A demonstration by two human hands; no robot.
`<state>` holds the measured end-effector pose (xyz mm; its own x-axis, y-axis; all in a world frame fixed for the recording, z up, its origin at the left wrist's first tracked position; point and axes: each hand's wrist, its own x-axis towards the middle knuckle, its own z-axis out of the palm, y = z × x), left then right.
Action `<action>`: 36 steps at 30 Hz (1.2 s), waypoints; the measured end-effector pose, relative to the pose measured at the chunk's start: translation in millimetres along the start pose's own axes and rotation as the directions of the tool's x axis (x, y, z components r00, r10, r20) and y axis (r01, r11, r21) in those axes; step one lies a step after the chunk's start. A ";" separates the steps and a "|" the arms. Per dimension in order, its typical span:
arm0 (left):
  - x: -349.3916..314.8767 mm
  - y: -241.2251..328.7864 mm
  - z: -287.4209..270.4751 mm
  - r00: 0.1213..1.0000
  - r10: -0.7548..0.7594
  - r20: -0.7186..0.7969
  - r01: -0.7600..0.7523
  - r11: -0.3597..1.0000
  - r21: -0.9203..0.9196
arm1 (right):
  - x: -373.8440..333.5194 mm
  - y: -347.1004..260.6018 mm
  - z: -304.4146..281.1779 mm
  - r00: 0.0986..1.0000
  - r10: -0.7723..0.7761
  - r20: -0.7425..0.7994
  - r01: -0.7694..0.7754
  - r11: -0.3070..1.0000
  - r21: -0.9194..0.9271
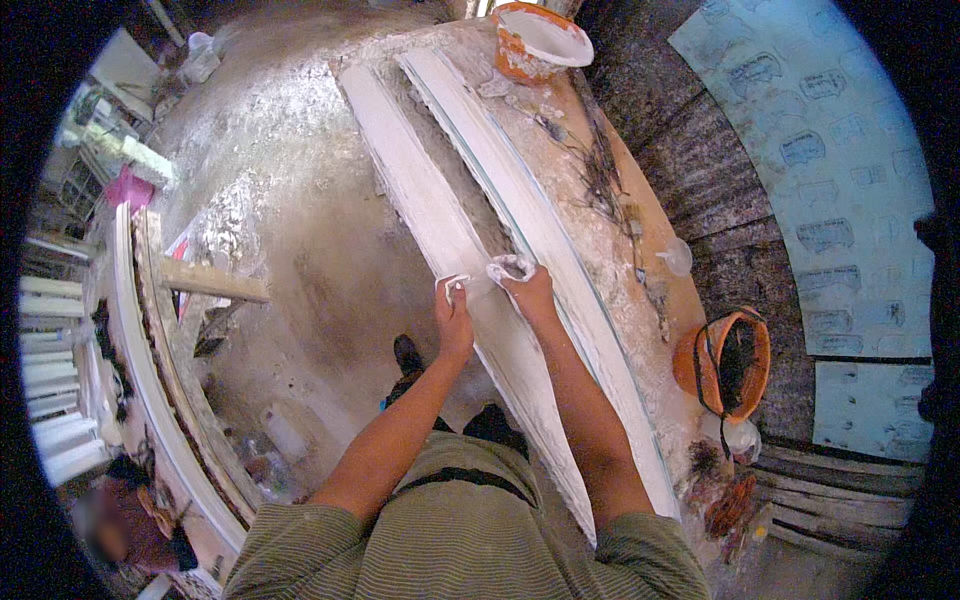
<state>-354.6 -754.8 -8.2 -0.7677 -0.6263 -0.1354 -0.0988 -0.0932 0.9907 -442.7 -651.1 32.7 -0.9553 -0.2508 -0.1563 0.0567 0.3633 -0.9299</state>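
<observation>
Two long white plaster mouldings lie side by side along a plaster-crusted bench, with a dark gap between them. My left hand (pixel 453 312) is closed at the left edge of the near moulding (pixel 430 215), its white-coated fingers curled over that edge. Opposite it, my right hand (pixel 525 285) curls its white-smeared fingers at the same moulding's right edge. Whether anything small sits inside the fingers I cannot make out. The second moulding (pixel 500 165), with a thin bluish line along it, runs to the right of my right hand.
An orange basin (pixel 525 45) caked with white stands at the bench's far end. To the right are an orange bucket (pixel 690 360) and a small pale bowl (pixel 676 257). Another long moulding (pixel 150 340) lies at left, with a person (pixel 145 520) near it.
</observation>
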 end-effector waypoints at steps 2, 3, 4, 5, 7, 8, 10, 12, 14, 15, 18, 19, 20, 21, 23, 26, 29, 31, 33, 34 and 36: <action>-40.8 -7.3 11.8 1.000 0.013 -0.021 -0.014 0.998 -0.068 | -31.0 15.3 -22.6 0.999 -0.043 0.003 0.043 0.998 -0.038; -64.2 -13.0 15.7 0.999 0.015 -0.029 -0.018 0.995 -0.093 | -46.4 23.6 -33.0 0.999 -0.046 0.004 0.047 0.997 -0.057; -87.1 -19.3 18.8 0.999 0.007 -0.046 -0.011 0.997 -0.077 | -64.7 32.6 -43.1 1.000 -0.009 -0.001 0.009 0.996 -0.088; -106.5 -25.5 22.8 0.998 0.000 -0.055 -0.003 0.998 -0.060 | -83.9 41.5 -54.6 1.000 -0.026 0.007 0.027 0.998 -0.051; -144.7 -36.9 32.1 0.998 -0.012 -0.057 0.008 0.997 -0.083 | -118.7 57.9 -79.2 1.000 -0.026 0.012 0.026 1.000 0.017; -166.3 -41.9 36.2 0.998 -0.024 -0.051 0.018 0.992 -0.122 | -133.8 65.0 -87.9 1.000 -0.008 0.018 0.008 1.000 -0.011; -213.9 -47.9 41.7 0.998 -0.038 -0.045 0.034 0.996 -0.083 | -177.1 79.9 -113.3 0.999 0.033 -0.002 -0.033 0.998 -0.055; -257.4 -49.6 45.2 0.999 -0.021 -0.048 0.026 0.995 0.097 | -211.0 91.0 -131.6 1.000 0.007 0.011 -0.006 0.997 -0.071; -303.1 -53.7 53.3 0.998 -0.055 -0.037 0.054 0.998 -0.021 | -246.7 104.9 -153.2 0.999 0.007 0.048 -0.007 1.000 0.010; -327.4 -56.9 55.0 0.997 -0.072 -0.023 0.070 0.995 -0.068 | -268.2 113.8 -163.7 0.998 0.019 0.061 -0.022 0.999 0.048; -388.0 -66.4 64.8 0.992 -0.121 0.022 0.123 0.983 -0.134 | -325.1 142.4 -193.1 0.998 0.041 0.044 -0.039 0.998 -0.041; -408.7 -69.2 68.4 0.999 -0.043 0.030 0.047 0.987 -0.153 | -342.3 152.2 -202.9 0.999 0.021 0.045 -0.019 0.999 -0.048; -430.2 -72.6 71.1 0.999 -0.023 0.036 0.028 0.990 -0.140 | -358.5 162.6 -211.8 0.999 0.029 0.019 -0.028 0.997 -0.067; -455.1 -77.1 71.9 0.999 -0.033 0.042 0.037 0.994 -0.103 | -376.3 174.0 -219.2 1.000 0.022 0.000 -0.022 0.997 -0.075; -498.5 -88.1 83.2 1.000 0.027 -0.002 -0.027 0.993 -0.111 | -407.7 196.7 -241.2 0.998 -0.030 -0.048 0.026 0.996 -0.081; -573.0 -113.9 99.3 0.998 0.026 0.054 -0.023 0.998 -0.059 | -470.4 236.0 -283.2 0.998 -0.021 -0.058 0.019 0.999 -0.036; -635.2 -128.2 114.0 0.997 -0.024 0.075 0.027 0.999 -0.039 | -525.9 263.0 -318.6 0.997 0.059 -0.058 -0.060 0.998 -0.007; -675.5 -136.9 128.9 0.993 -0.101 0.066 0.103 0.995 -0.020 | -559.4 279.8 -340.9 0.986 0.115 -0.121 -0.125 0.990 -0.071; -707.4 -142.3 124.9 0.993 -0.003 0.115 0.002 1.000 0.005 | -590.1 289.1 -349.3 0.989 0.125 -0.085 -0.131 0.988 -0.079; -728.0 -146.5 125.7 0.990 -0.015 0.139 0.009 0.999 0.041 | -608.1 295.0 -362.2 0.990 0.132 -0.046 -0.136 0.988 -0.079; -772.7 -154.0 132.3 0.988 -0.016 0.153 0.012 1.000 0.027 | -647.3 305.8 -383.6 0.994 0.110 -0.030 -0.110 0.994 0.004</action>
<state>170.0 -154.2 -54.9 -0.8539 -0.4988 -0.1485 -0.1252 -0.0801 0.9889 81.8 -33.4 -22.9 -0.9515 -0.1828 -0.2473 0.1623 0.3846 -0.9087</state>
